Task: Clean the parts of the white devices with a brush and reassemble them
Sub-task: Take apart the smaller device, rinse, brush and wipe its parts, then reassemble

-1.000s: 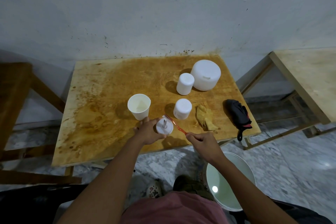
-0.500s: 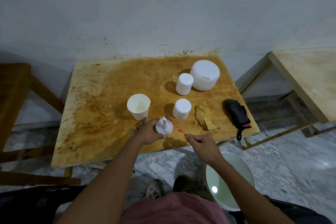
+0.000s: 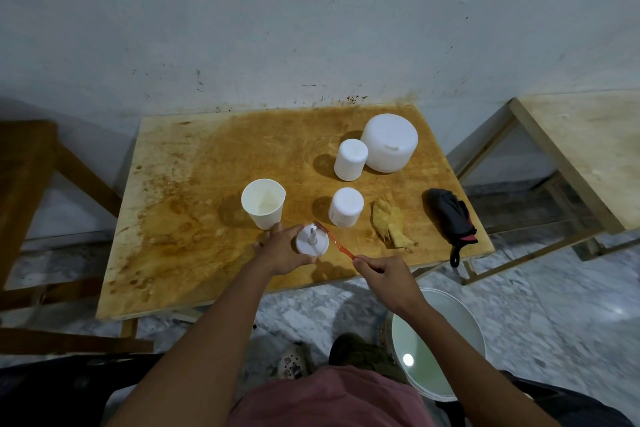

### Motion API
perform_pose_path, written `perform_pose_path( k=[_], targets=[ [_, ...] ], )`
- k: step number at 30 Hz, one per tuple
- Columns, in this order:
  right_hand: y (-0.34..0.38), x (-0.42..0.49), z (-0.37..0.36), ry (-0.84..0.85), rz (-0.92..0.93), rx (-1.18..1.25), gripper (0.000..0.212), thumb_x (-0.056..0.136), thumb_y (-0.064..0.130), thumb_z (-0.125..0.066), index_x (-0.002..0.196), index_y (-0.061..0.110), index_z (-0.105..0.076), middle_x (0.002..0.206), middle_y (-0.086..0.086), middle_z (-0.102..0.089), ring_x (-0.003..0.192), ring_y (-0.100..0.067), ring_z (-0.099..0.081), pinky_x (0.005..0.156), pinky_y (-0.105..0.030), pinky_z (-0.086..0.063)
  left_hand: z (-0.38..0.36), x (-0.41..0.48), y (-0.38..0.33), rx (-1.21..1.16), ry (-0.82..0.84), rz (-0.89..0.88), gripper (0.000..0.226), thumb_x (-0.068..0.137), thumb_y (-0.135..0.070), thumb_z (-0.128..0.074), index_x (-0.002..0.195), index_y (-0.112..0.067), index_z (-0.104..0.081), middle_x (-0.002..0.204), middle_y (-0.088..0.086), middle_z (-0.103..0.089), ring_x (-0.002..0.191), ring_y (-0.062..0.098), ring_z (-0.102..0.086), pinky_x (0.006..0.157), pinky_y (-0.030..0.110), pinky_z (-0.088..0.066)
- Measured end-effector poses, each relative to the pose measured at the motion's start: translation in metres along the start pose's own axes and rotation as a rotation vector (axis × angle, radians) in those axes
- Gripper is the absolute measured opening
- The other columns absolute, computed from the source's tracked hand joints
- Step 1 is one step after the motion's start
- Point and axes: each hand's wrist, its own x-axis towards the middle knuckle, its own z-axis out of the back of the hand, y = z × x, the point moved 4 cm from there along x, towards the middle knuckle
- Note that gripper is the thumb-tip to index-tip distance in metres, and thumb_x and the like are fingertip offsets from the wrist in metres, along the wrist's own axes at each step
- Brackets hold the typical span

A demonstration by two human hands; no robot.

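Observation:
My left hand [image 3: 282, 250] grips a small round white device part [image 3: 311, 242] with a thin stem sticking up from its middle, held just above the near edge of the table. My right hand [image 3: 384, 276] holds an orange brush [image 3: 337, 242] by its handle; the bristle end touches the part's far rim beside the stem. Two small white cylinders stand on the table, one [image 3: 345, 207] just beyond the part and one [image 3: 350, 159] farther back. A large white dome-shaped device [image 3: 388, 142] stands at the back right.
The stained wooden table [image 3: 194, 204] also carries a white paper cup [image 3: 263, 203], a crumpled yellow cloth [image 3: 389, 224] and a black folded item [image 3: 450, 217]. A white bucket of water [image 3: 438, 340] stands on the floor by my right arm. Another table [image 3: 588, 146] is at right.
Both hands stay in place with the part and the brush. The brush tip has shifted only slightly along the part's rim.

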Motion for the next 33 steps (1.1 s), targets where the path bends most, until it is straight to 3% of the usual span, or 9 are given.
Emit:
perform_pose_path(
  k=[4, 8, 13, 17, 20, 23, 26, 33],
  targets=[
    [0.0, 0.001, -0.001, -0.016, 0.009, 0.001, 0.037, 0.095, 0.032, -0.063, 0.09, -0.003, -0.074, 0.053, 0.001, -0.039, 0.049, -0.008, -0.033, 0.047, -0.022, -0.024, 0.0, 0.0, 0.0, 0.012, 0.005, 0.004, 0.086, 0.079, -0.057, -0.07, 0.15, -0.042, -0.025, 0.158, 0.005, -0.01, 0.147, 0.03, -0.008, 0.114, 0.052, -0.011],
    [-0.002, 0.0, 0.0, -0.01, -0.016, -0.012, 0.027, 0.095, 0.031, -0.063, 0.088, 0.011, -0.079, 0.052, 0.002, -0.042, 0.049, -0.01, -0.034, 0.047, -0.024, -0.024, 0.0, 0.001, 0.0, 0.002, 0.006, 0.004, 0.085, 0.078, -0.058, -0.07, 0.149, -0.044, -0.025, 0.158, 0.005, -0.009, 0.147, 0.031, -0.008, 0.113, 0.052, -0.011],
    [-0.001, -0.002, -0.002, -0.023, 0.008, 0.037, 0.028, 0.095, 0.03, -0.063, 0.089, 0.007, -0.079, 0.051, 0.004, -0.04, 0.049, -0.008, -0.033, 0.048, -0.024, -0.026, -0.001, 0.001, 0.0, 0.023, 0.003, 0.005, 0.087, 0.078, -0.059, -0.07, 0.15, -0.042, -0.025, 0.157, 0.006, -0.01, 0.147, 0.031, -0.008, 0.113, 0.051, -0.011],
    [-0.006, -0.005, -0.003, -0.049, -0.009, -0.05, 0.02, 0.095, 0.029, -0.063, 0.109, 0.021, -0.075, 0.05, 0.01, -0.053, 0.045, -0.003, -0.038, 0.044, -0.018, -0.028, -0.001, 0.001, 0.001, -0.001, -0.01, -0.007, 0.083, 0.078, -0.059, -0.07, 0.148, -0.047, -0.027, 0.157, 0.006, -0.013, 0.147, 0.03, -0.009, 0.113, 0.05, -0.012],
    [0.0, -0.014, -0.006, -0.098, 0.18, -0.1, 0.026, 0.096, 0.028, -0.062, 0.122, 0.029, -0.066, 0.051, 0.009, -0.048, 0.046, -0.004, -0.039, 0.046, -0.021, -0.028, -0.003, -0.001, 0.0, 0.011, -0.053, 0.0, 0.084, 0.077, -0.06, -0.07, 0.148, -0.044, -0.029, 0.157, 0.005, -0.014, 0.147, 0.028, -0.01, 0.113, 0.05, -0.013],
    [0.001, -0.02, -0.012, -0.121, 0.39, -0.38, 0.029, 0.095, 0.026, -0.065, 0.123, 0.027, -0.068, 0.057, 0.003, -0.053, 0.049, -0.011, -0.047, 0.047, -0.025, -0.035, -0.007, -0.004, 0.002, -0.033, -0.112, 0.009, 0.078, 0.077, -0.058, -0.07, 0.145, -0.044, -0.035, 0.156, 0.003, -0.018, 0.145, 0.029, -0.014, 0.112, 0.051, -0.013],
    [-0.002, -0.018, -0.014, -0.17, 0.399, -0.546, 0.031, 0.093, 0.024, -0.066, 0.125, 0.02, -0.068, 0.062, 0.006, -0.049, 0.048, -0.012, -0.045, 0.043, -0.03, -0.039, -0.011, -0.006, 0.001, -0.06, -0.126, 0.004, 0.076, 0.077, -0.057, -0.07, 0.144, -0.046, -0.035, 0.155, 0.003, -0.021, 0.144, 0.029, -0.015, 0.112, 0.052, -0.013],
    [0.003, -0.016, -0.01, -0.22, 0.443, -0.639, 0.034, 0.089, 0.02, -0.072, 0.123, 0.019, -0.068, 0.064, 0.004, -0.049, 0.044, -0.015, -0.046, 0.035, -0.028, -0.038, -0.009, -0.007, -0.001, -0.034, -0.115, 0.012, 0.077, 0.078, -0.056, -0.07, 0.145, -0.045, -0.034, 0.155, 0.002, -0.019, 0.145, 0.027, -0.014, 0.112, 0.05, -0.013]
  ],
)
